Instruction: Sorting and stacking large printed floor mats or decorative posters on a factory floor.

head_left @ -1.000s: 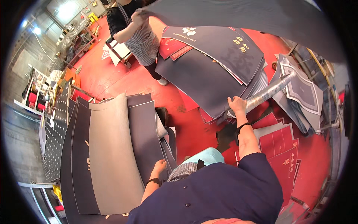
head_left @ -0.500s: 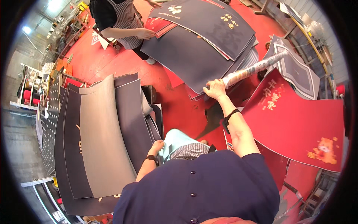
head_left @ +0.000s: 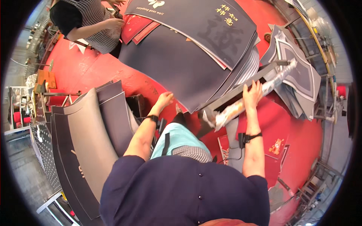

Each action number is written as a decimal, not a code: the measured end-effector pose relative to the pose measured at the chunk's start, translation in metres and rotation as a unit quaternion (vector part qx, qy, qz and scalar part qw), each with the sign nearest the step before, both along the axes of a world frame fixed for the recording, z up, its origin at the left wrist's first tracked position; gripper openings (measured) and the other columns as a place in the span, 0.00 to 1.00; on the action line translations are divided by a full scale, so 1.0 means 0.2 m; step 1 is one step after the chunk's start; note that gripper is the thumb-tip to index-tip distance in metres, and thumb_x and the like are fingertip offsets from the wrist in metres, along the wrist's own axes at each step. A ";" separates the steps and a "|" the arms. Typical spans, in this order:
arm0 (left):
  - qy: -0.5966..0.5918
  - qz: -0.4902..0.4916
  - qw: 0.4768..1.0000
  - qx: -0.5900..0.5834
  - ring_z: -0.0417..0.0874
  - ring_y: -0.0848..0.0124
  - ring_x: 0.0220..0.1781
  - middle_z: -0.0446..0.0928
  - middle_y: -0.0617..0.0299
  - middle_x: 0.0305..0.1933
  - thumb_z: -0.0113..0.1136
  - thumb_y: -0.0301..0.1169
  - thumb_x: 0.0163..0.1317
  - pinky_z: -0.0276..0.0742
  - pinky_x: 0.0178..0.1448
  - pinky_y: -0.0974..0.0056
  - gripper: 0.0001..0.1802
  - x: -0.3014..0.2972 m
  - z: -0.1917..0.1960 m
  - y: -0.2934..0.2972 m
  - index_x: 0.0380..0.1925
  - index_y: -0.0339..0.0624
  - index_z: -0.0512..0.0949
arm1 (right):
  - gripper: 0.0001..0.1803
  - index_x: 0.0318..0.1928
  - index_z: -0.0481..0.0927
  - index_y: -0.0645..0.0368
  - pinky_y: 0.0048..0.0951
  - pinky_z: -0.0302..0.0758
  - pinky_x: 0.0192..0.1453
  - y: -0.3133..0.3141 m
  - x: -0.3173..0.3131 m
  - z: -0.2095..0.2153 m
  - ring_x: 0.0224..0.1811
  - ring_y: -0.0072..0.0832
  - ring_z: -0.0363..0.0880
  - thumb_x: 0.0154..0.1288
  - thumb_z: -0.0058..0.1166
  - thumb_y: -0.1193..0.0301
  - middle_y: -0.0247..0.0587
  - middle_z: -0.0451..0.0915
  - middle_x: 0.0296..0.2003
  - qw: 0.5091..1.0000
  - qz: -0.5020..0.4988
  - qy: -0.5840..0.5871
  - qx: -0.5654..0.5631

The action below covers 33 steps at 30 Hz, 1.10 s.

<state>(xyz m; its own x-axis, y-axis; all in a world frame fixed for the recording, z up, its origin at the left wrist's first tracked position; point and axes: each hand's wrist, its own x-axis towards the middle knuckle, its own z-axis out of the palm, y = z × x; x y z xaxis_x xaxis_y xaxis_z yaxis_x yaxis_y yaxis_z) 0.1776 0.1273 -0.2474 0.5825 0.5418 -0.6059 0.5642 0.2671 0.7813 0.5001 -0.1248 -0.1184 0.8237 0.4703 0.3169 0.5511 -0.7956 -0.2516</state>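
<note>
My right hand [head_left: 252,96] rests on a long roll wrapped in clear plastic [head_left: 235,111], its fingers stretched across it. The roll lies slantwise beside a dark metal bar [head_left: 230,97], its loose plastic end toward me. My left hand [head_left: 164,101] hangs in the air by the near left edge of a large dark grey mat [head_left: 162,56]. Its fingers are loosely bent, and I see nothing in them. Below the roll lies a red mat with a small bear print [head_left: 277,146].
A stack of dark mats [head_left: 62,139] with a beige-grey sheet [head_left: 88,124] on top stands at my left. At the far left another person [head_left: 88,28] has a hand near red mats [head_left: 137,28]. Grey bordered mats [head_left: 301,75] hang at the right.
My right hand has shifted from the roll's near end to farther along it, and the roll has come down beside the bar. My left hand has moved forward from my side. The red mat sits lower.
</note>
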 end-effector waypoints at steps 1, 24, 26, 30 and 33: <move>-0.012 0.002 0.999 -0.029 0.77 0.75 0.28 0.77 0.60 0.35 0.48 0.39 0.60 0.71 0.30 0.72 0.21 0.22 0.00 0.05 0.50 0.39 0.69 | 0.31 0.55 0.67 0.60 0.55 0.50 0.61 -0.02 0.02 -0.01 0.65 0.42 0.48 0.53 0.51 0.57 0.48 0.57 0.61 0.995 -0.070 0.060 -0.033; -0.031 0.292 0.937 -0.190 0.73 0.68 0.26 0.71 0.57 0.27 0.55 0.35 0.54 0.67 0.27 0.64 0.16 1.97 -0.39 0.29 0.34 0.32 0.70 | 0.16 0.39 0.77 0.57 0.57 0.44 0.62 0.07 -0.01 0.05 0.62 0.38 0.58 0.46 0.54 0.69 0.34 0.72 0.50 0.988 -0.087 0.117 -0.043; 0.032 0.384 0.916 -0.115 0.75 0.61 0.33 0.74 0.49 0.34 0.58 0.31 0.51 0.70 0.38 0.59 0.20 1.99 -0.37 0.27 0.39 0.27 0.68 | 0.12 0.36 0.78 0.56 0.55 0.44 0.63 0.05 -0.02 0.02 0.62 0.37 0.59 0.47 0.53 0.71 0.32 0.73 0.48 0.991 -0.089 0.097 -0.030; 0.098 0.405 0.908 -0.053 0.65 0.55 0.58 0.63 0.42 0.55 0.60 0.33 0.50 0.61 0.61 0.60 0.33 2.06 -0.27 0.15 0.52 0.29 0.58 | 0.11 0.35 0.78 0.55 0.55 0.43 0.63 0.02 -0.03 0.02 0.61 0.37 0.59 0.47 0.53 0.73 0.29 0.75 0.45 0.989 -0.096 0.107 -0.033; 0.128 0.440 0.884 -0.087 0.66 0.54 0.57 0.63 0.42 0.55 0.60 0.33 0.50 0.62 0.60 0.58 0.32 2.06 -0.18 0.20 0.52 0.29 0.59 | 0.11 0.34 0.78 0.54 0.55 0.43 0.63 0.04 -0.03 0.01 0.61 0.36 0.60 0.47 0.53 0.74 0.28 0.75 0.43 0.990 -0.087 0.106 -0.029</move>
